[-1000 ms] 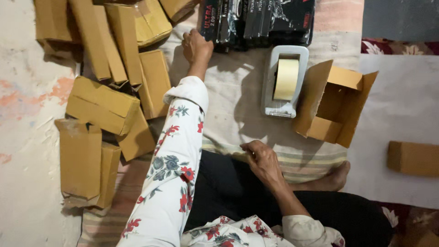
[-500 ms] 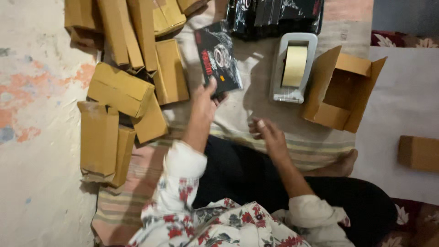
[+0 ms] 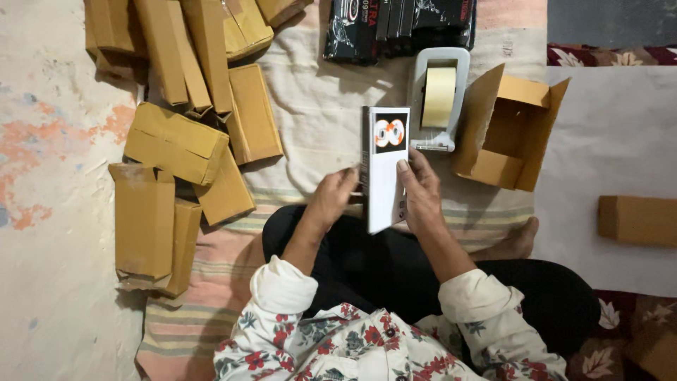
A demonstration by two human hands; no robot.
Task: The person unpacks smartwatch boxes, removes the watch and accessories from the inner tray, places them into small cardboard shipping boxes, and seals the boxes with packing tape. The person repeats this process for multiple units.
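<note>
I hold a flat white product box (image 3: 384,169) with a black and orange picture near its top, upright over my lap. My left hand (image 3: 330,200) grips its left edge. My right hand (image 3: 422,192) grips its right side, thumb on the white face. Just beyond the box stands a grey tape dispenser (image 3: 438,99) with a roll of pale tape. An open brown carton (image 3: 509,130) lies on its side to the right of the dispenser.
A stack of black packaged boxes (image 3: 398,28) lies at the top. Several closed brown cartons (image 3: 183,134) are piled on the left, over cloth and a striped mat. Another brown carton (image 3: 637,220) sits at the far right. My bare foot (image 3: 518,240) rests below the open carton.
My left hand reached to the black stack, drew one box back toward me, and the box is now turned white side up with both hands on it.
</note>
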